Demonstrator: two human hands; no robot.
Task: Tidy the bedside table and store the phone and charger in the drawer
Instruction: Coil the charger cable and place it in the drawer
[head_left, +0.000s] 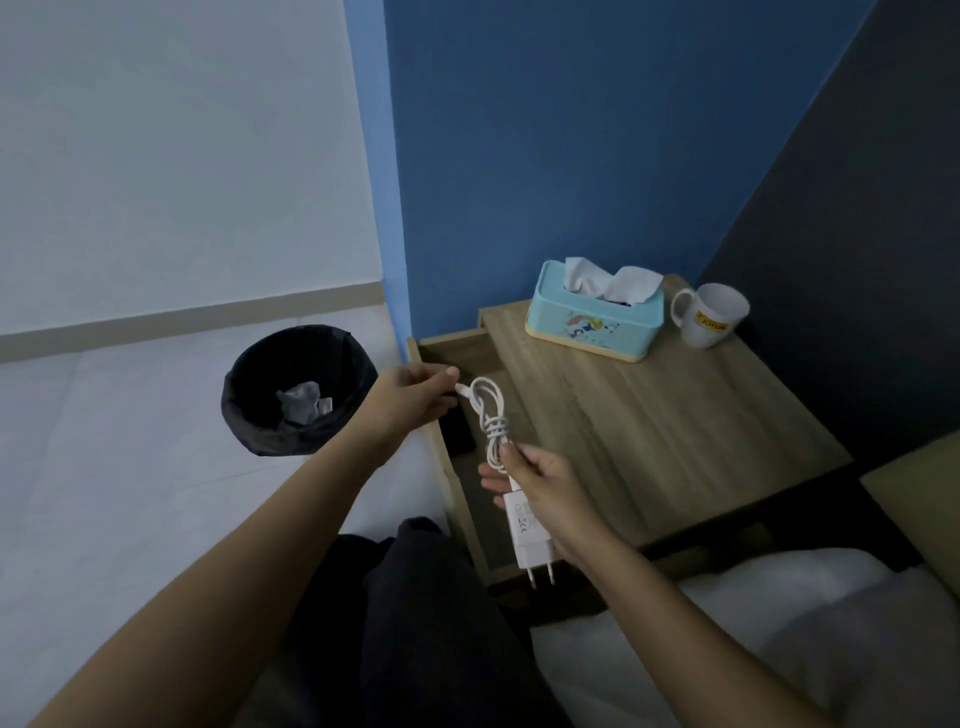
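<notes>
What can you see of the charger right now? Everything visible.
The white charger is a plastic wall adapter with two round pins pointing down toward the camera, grey markings on its face. Its white cable is coiled and wrapped into a bundle. The right hand grips adapter and bundle; the left hand pinches the cable end. It hangs over the open drawer.

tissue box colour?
Light blue tissue box with a cartoon print and tan base, seen in the head view.

White charger (530, 535) with bundled cable (491, 415) hangs, prongs down, over the open wooden drawer (457, 467).
</notes>
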